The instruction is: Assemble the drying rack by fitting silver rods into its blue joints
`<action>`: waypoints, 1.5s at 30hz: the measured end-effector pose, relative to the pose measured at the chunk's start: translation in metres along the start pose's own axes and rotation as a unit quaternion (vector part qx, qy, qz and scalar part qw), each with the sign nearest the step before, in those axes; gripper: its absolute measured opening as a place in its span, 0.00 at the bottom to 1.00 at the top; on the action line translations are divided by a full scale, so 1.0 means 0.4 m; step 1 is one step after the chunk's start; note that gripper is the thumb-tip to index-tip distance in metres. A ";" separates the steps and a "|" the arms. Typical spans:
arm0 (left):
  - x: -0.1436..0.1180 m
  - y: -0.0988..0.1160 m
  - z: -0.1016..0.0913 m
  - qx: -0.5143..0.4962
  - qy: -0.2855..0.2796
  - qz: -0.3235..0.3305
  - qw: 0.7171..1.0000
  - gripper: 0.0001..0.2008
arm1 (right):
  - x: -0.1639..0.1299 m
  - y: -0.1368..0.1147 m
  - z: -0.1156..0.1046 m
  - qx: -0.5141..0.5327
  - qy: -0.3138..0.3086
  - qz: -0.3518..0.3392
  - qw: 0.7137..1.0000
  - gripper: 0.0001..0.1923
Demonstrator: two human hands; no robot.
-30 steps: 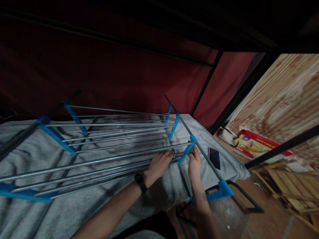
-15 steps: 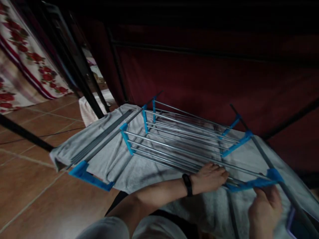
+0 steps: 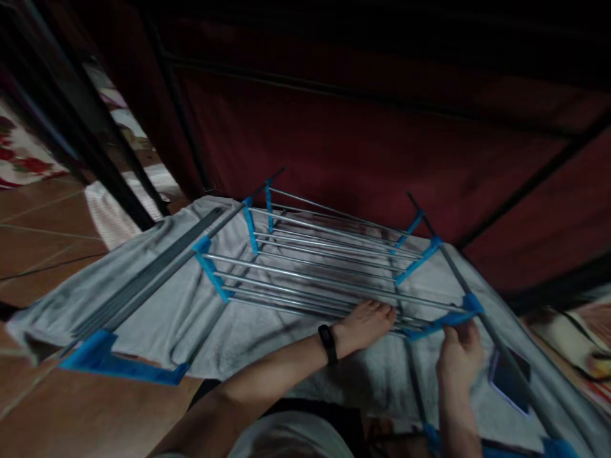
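A drying rack of thin metal rods (image 3: 305, 277) and blue plastic brackets (image 3: 214, 277) lies across a grey blanket (image 3: 286, 340). My left hand (image 3: 367, 321), with a black band on its wrist, is wrapped round the near rods towards their right end. At the near right corner, my right hand (image 3: 461, 350) grips the blue end bracket (image 3: 442, 323) from below, with its thumb up against it. Some of its fingers are hidden behind the bracket. A grey side tube (image 3: 510, 362) runs past this hand. Loose-looking grey tubes (image 3: 147, 273) lie along the left side, by another blue corner piece (image 3: 119, 366).
A phone (image 3: 510, 378) lies on the blanket right of my right hand. Dark red fabric (image 3: 358, 146) on a black frame rises behind the rack. Tiled floor (image 3: 42, 413) shows at the left. A striped cloth (image 3: 114, 210) hangs at the back left.
The view has swung to the right, so the rack and both hands appear further left and more of the phone shows. Both hands keep their places on the rack.
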State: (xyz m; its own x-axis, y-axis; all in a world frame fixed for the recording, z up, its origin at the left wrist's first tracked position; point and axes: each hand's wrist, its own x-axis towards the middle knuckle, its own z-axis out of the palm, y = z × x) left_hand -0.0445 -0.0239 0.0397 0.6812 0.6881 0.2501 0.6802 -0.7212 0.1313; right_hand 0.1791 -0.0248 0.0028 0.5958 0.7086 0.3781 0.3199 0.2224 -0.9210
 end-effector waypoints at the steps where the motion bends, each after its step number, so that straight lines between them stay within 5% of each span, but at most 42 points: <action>1: 0.029 0.010 0.004 -0.023 -0.009 0.010 1.000 0.19 | 0.001 -0.004 0.000 0.006 -0.010 0.006 1.000 0.28; 5: 0.124 0.038 0.022 -0.115 -0.055 0.007 0.992 0.18 | 0.005 -0.004 0.004 0.017 -0.033 0.018 0.999 0.31; 10: 0.169 0.045 0.016 -0.184 -0.066 -0.042 0.980 0.18 | 0.003 -0.007 0.005 0.008 -0.039 -0.004 0.999 0.31; 24: 0.181 0.060 -0.064 -0.212 -0.067 -0.050 0.974 0.20 | -0.009 -0.031 0.017 0.031 -0.051 -0.002 0.998 0.30; 45: 0.181 0.057 -0.059 -0.189 -0.087 -0.052 0.977 0.17 | -0.012 -0.019 0.027 0.040 -0.019 0.034 0.998 0.29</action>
State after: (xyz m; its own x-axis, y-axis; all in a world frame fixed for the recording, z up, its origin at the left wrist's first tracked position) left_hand 0.0139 0.0074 0.0833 0.6724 0.7383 0.0540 0.6217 -0.6028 0.5001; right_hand 0.1660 -0.0228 0.0071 0.5851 0.7485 0.3120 0.2188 0.2247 -0.9495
